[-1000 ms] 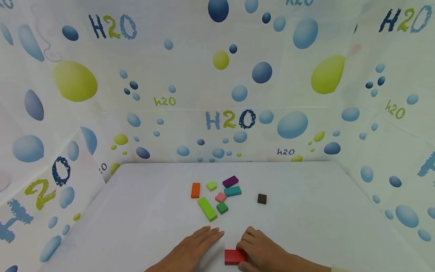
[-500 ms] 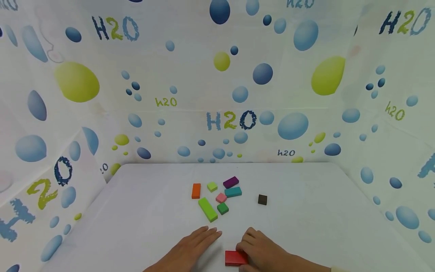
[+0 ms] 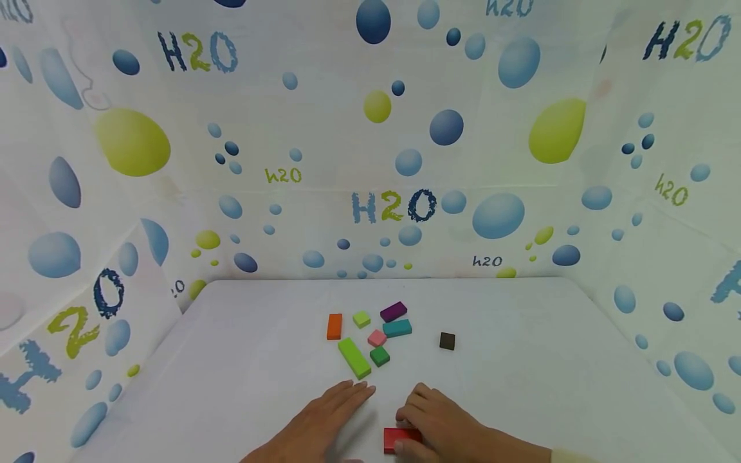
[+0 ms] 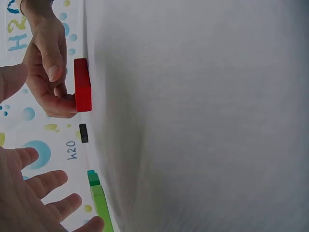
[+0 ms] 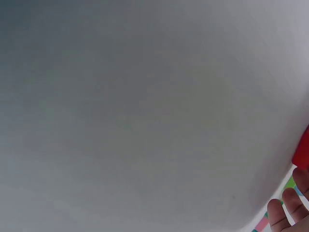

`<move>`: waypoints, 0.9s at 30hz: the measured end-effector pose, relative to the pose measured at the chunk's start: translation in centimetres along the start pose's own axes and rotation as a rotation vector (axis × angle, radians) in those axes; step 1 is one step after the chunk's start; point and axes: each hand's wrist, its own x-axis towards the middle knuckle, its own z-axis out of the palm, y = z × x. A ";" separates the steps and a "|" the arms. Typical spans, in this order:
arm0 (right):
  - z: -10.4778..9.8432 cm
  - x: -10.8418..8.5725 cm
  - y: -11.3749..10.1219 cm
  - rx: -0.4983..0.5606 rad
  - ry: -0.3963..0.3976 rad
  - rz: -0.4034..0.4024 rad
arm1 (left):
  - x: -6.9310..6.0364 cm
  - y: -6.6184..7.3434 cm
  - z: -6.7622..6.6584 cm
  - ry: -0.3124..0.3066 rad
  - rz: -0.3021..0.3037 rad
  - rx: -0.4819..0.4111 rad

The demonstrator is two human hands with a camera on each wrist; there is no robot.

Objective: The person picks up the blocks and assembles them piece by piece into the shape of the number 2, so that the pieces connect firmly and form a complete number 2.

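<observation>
In the head view a red block (image 3: 396, 440) lies on the white table near its front edge. My right hand (image 3: 442, 421) hovers around its right end, fingers bent beyond the far side and the thumb over the near part. From the left wrist view, a space shows between the right thumb (image 4: 52, 72) and the red block (image 4: 83, 86), while a finger is at or beside its end; contact is unclear. My left hand (image 3: 315, 421), fingers extended, is left of the block and apart from it. The right wrist view shows fingers (image 5: 289, 205) beside the red block (image 5: 302, 152).
Farther back lie an orange block (image 3: 334, 326), a long lime block (image 3: 354, 358), a green cube (image 3: 379, 356), a pink cube (image 3: 377, 337), a small lime cube (image 3: 361, 319), a teal block (image 3: 397, 328) and a purple block (image 3: 393, 312). A black cube (image 3: 448, 341) sits farther right.
The right hand's fingers and thumb have loosened around the red block, which stays in place. The left hand has shifted slightly left.
</observation>
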 end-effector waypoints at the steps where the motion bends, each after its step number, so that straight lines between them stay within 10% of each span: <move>1: 0.0 0.2 0.1 -0.003 0.007 -0.010 | 0.0 0.0 -0.1 0.002 -0.014 -0.010; 21: 0.4 2.6 0.3 -0.044 -0.018 -0.006 | -0.1 0.0 -1.8 0.074 -0.191 -0.341; 27: -0.1 3.8 0.2 -0.037 -0.065 0.081 | -0.1 -0.3 -2.5 0.162 -0.159 -0.399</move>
